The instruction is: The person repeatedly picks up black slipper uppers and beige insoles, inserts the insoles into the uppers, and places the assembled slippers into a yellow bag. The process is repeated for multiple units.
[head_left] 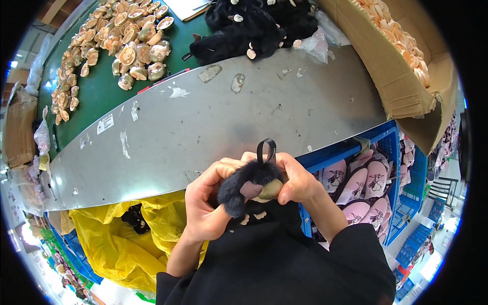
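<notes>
Left hand and right hand pinching a black plush between them – face piece apparently part-seated (seam unclear); beyond the left hand, loose face shells look unfitted

Open bench ahead, crowded edges

A wide metal stretch lies passable beyond the hands. Obstacles ring it — heaped shell-like pieces far left, black plush items far centre, a cardboard box upper right. Below — a yellow bag left, a blue crate right.

Workshop: heaped moulded parts, plush pieces, crates.
</notes>
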The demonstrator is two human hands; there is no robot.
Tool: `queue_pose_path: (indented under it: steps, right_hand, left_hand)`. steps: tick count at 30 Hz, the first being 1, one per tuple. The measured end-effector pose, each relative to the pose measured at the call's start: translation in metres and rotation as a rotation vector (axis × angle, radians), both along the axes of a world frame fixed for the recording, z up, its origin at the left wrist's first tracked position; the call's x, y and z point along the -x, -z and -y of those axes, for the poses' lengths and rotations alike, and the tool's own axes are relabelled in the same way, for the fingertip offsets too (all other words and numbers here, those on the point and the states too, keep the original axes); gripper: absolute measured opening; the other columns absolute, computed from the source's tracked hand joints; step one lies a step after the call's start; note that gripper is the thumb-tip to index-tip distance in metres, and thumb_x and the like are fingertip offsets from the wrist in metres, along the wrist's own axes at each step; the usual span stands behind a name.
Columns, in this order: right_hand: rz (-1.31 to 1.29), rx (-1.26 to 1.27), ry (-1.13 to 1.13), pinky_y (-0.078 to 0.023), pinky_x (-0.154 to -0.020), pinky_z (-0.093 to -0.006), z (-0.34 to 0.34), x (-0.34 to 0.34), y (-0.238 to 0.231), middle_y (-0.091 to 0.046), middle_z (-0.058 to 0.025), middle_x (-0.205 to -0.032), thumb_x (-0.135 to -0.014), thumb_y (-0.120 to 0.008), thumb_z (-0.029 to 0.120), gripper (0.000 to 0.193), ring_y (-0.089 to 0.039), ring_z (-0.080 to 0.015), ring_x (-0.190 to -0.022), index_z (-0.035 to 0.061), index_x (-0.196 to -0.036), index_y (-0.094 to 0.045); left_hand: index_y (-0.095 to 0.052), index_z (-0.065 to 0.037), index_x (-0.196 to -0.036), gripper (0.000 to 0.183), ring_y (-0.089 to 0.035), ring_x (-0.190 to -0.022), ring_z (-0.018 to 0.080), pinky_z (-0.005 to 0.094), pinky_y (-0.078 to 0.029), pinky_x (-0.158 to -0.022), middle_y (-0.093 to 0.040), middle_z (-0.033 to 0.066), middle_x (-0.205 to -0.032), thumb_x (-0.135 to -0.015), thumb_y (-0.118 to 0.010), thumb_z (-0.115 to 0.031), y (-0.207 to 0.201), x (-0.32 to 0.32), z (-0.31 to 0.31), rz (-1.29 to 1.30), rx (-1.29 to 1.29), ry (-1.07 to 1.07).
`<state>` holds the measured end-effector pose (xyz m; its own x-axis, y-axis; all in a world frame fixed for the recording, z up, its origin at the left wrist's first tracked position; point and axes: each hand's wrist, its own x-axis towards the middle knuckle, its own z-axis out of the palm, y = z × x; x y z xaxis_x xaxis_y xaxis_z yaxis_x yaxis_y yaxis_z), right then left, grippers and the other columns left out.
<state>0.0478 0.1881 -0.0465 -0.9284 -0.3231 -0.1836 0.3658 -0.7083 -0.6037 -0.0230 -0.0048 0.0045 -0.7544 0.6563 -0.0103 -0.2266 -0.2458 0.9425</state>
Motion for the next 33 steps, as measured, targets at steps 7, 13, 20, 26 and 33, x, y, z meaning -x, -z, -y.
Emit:
queue_pose_path:
  steps: [7,13,20,26,33]
  right_hand:
    - [-0.609,-0.975,0.351,-0.048,-0.082,-0.0353,0.011,0.001,-0.062,-0.057,-0.0119,-0.109,-0.071,-0.093,0.015,0.04,-0.057,-0.0277,-0.095,0.0007,-0.094,-0.064]
    - [-0.834,-1.056,0.44,-0.044,-0.08,-0.0414,0.024,-0.012,-0.06,-0.055,-0.0094,-0.104,-0.072,-0.084,0.029,0.034,-0.051,-0.0286,-0.093,0.0049,-0.081,-0.062]
    - [-1.022,-0.985,0.635,-0.049,-0.071,-0.0394,0.031,-0.004,-0.052,-0.056,-0.0113,-0.096,-0.066,-0.078,0.013,0.024,-0.053,-0.0261,-0.077,0.0038,-0.073,-0.058]
    - [-1.001,-0.84,0.705,-0.043,-0.057,-0.0286,0.028,-0.007,-0.049,-0.053,-0.013,-0.096,-0.064,-0.076,0.005,0.019,-0.052,-0.0207,-0.064,0.0022,-0.071,-0.059]
    - [-0.713,-0.879,0.642,-0.043,-0.058,-0.0248,0.024,-0.005,-0.067,-0.053,-0.0117,-0.099,-0.07,-0.081,-0.002,0.019,-0.054,-0.015,-0.067,-0.0023,-0.083,-0.067]
  left_hand:
    - [-0.06,0.002,-0.109,0.037,-0.05,-0.11,0.0178,0.0367,-0.042,-0.104,-0.048,0.013,-0.121,-0.081,-0.078,-0.016,-0.004,0.001,0.005,0.0,-0.033,0.005]
    - [-0.059,-0.007,-0.102,0.041,-0.047,-0.101,0.021,0.0506,-0.04,-0.108,-0.04,0.0098,-0.106,-0.075,-0.086,-0.02,-0.003,-0.013,0.011,-0.053,-0.176,-0.037]
    - [-0.062,-0.014,-0.083,0.02,-0.047,-0.065,0.0131,0.0407,-0.039,-0.097,-0.043,-0.0024,-0.078,-0.074,-0.079,-0.008,-0.016,-0.006,0.002,-0.484,-0.11,-0.17]
    - [-0.064,-0.011,-0.083,0.024,-0.051,-0.076,0.0179,0.0458,-0.039,-0.1,-0.047,0.0039,-0.09,-0.075,-0.078,-0.03,-0.013,-0.004,-0.007,-0.568,-0.05,-0.282]
    - [-0.059,-0.004,-0.091,0.032,-0.052,-0.089,0.0225,0.0431,-0.049,-0.087,-0.045,0.0086,-0.1,-0.072,-0.082,-0.016,-0.002,-0.021,-0.006,-0.371,0.039,-0.287]
